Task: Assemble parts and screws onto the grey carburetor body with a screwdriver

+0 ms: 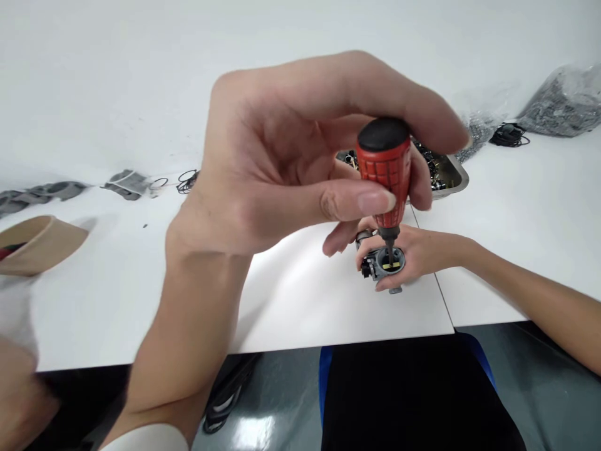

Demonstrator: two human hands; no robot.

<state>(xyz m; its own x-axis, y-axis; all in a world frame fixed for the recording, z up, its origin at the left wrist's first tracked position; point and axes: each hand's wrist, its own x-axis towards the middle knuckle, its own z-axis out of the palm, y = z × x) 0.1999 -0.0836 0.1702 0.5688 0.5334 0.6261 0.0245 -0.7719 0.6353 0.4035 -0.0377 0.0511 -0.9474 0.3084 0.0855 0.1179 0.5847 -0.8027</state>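
My left hand [277, 144] is large in the foreground, its thumb and fingers closed around the red handle of a screwdriver [382, 178] with a black cap. The screwdriver points down, its tip inside the round bore of a small grey metal carburetor [391, 258]. A yellow strip shows in that bore, by the tip. Whether the tip sits in a screw is too small to tell. My right hand [416, 250] grips the carburetor from the right, just above the white table. Black fittings stick out on the carburetor's left side.
Behind my hands stands a metal tray [455, 178] of small parts. Clear bags of grey parts [563, 100] and a black cable coil [509, 134] lie at the back right. A tan round container [47, 241] is at left, near another person's blurred arm [21, 382].
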